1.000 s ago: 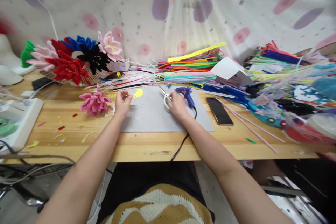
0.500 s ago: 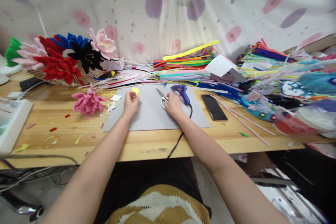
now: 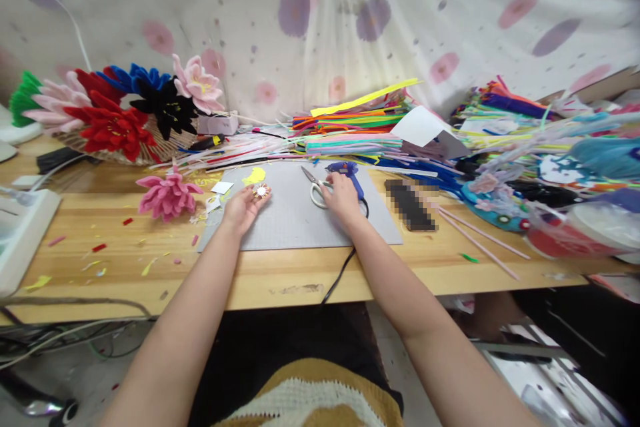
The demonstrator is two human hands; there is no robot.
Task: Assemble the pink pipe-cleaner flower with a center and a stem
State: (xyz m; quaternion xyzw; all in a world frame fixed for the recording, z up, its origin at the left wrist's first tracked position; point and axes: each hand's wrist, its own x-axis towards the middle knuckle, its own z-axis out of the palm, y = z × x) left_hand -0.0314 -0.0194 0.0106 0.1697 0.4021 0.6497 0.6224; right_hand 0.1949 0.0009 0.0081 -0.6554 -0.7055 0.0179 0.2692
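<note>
My left hand (image 3: 243, 209) is turned palm up and holds a small round piece with white spiky rays and a yellowish edge (image 3: 261, 191) at its fingertips. Just beyond it, yellow pieces (image 3: 255, 176) lie on the grey mat (image 3: 290, 227). On the right of the mat, my right hand (image 3: 344, 195) has its fingers apart, beside the white-handled scissors (image 3: 317, 196) and overlapping the blue glue gun (image 3: 356, 181). Its thumb is close to the scissor handles; whether it touches them I cannot tell. The scissors lie with the blades pointing away.
A pink fluffy flower (image 3: 170, 195) stands left of the mat, near white paper scraps (image 3: 222, 187). Behind are a basket of fluffy flowers (image 3: 117, 130) and bundles of coloured pipe cleaners (image 3: 355, 144). A phone (image 3: 411, 205) lies to the right. The glue gun's black cord (image 3: 341, 273) crosses the table edge.
My left hand has turned palm up, showing the spiky piece; a yellow piece now lies on the mat beyond it. My right hand has shifted right from the scissors toward the glue gun.
</note>
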